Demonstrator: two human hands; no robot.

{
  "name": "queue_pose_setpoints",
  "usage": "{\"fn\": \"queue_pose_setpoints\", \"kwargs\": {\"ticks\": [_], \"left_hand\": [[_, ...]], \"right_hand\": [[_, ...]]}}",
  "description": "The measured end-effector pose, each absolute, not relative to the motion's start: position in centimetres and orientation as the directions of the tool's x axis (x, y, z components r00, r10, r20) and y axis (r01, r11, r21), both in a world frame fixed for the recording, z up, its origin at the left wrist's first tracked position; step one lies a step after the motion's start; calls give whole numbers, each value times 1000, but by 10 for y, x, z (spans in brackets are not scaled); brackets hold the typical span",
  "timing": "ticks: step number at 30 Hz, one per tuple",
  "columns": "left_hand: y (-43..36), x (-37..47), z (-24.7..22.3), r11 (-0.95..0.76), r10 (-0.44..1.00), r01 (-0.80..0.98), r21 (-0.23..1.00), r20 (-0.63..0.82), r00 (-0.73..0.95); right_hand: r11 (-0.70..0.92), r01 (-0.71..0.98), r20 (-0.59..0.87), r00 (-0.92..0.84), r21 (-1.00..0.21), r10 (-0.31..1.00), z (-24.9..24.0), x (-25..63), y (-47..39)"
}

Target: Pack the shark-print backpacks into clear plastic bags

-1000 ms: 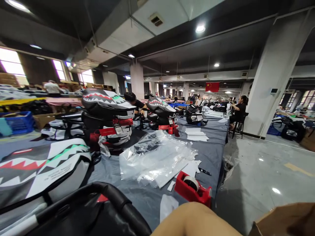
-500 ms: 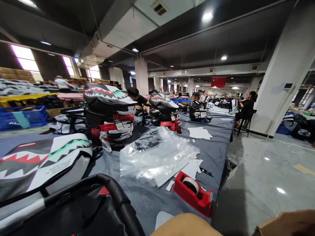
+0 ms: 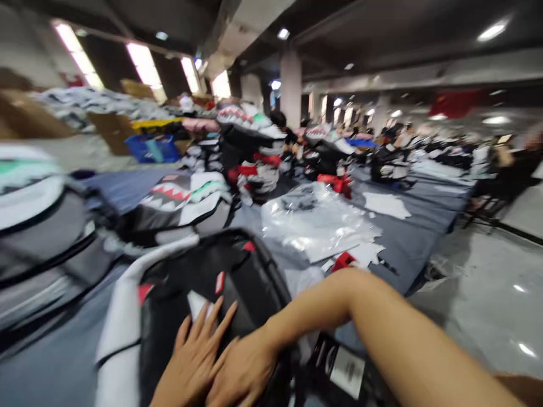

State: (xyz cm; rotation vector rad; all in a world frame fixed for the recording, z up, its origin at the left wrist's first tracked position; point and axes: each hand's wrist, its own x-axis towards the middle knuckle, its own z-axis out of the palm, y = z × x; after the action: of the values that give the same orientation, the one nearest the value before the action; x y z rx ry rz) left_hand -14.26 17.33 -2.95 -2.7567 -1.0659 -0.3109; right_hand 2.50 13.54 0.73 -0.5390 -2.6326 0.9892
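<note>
An open backpack (image 3: 169, 305) with a black lining and white outer edge lies before me on the grey-covered table. My left hand (image 3: 190, 356) is spread flat on the lining, its fingertips by a small white piece (image 3: 198, 305). Right beside it, my right hand (image 3: 246, 367) lies on the lining with its fingers stretched toward the bottom edge, where they are partly cut off. No held item is visible in either hand. A red and white label (image 3: 219, 282) shows above the fingers. Under my right forearm is a black item with a white barcode tag (image 3: 348, 370).
Shark-mouth backpacks stand on the left (image 3: 46, 226) and in a stack (image 3: 246, 135) farther back. A clear plastic bag (image 3: 318, 220) and white paper (image 3: 386, 204) lie ahead. The red tape dispenser (image 3: 343, 261) is mostly behind my right arm. A person sits at the far right.
My view has turned left and down. Both hands now rest inside the open backpack; before, only a bare part of an arm showed at the bottom. The arm now covers most of the tape dispenser.
</note>
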Motion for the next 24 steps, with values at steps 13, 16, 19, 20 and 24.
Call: {"fn": "queue_pose_setpoints", "kwargs": {"ticks": [13, 16, 19, 20, 24], "left_hand": [[144, -125, 4, -652, 758, 752, 97, 127, 640], [108, -114, 4, -664, 746, 731, 159, 64, 663], [65, -103, -6, -679, 721, 704, 209, 11, 693], [52, -100, -10, -670, 731, 710, 218, 21, 683], [29, -95, -8, -625, 764, 747, 227, -15, 645]], "right_hand": [[985, 171, -56, -984, -2, 171, 5, 44, 112], [997, 72, -6, -997, 25, 72, 17, 65, 88], [978, 200, 93, -977, 64, 194, 40, 86, 89], [936, 346, 155, -930, 64, 333, 48, 90, 95], [506, 858, 352, -450, -82, 820, 56, 96, 131]]}}
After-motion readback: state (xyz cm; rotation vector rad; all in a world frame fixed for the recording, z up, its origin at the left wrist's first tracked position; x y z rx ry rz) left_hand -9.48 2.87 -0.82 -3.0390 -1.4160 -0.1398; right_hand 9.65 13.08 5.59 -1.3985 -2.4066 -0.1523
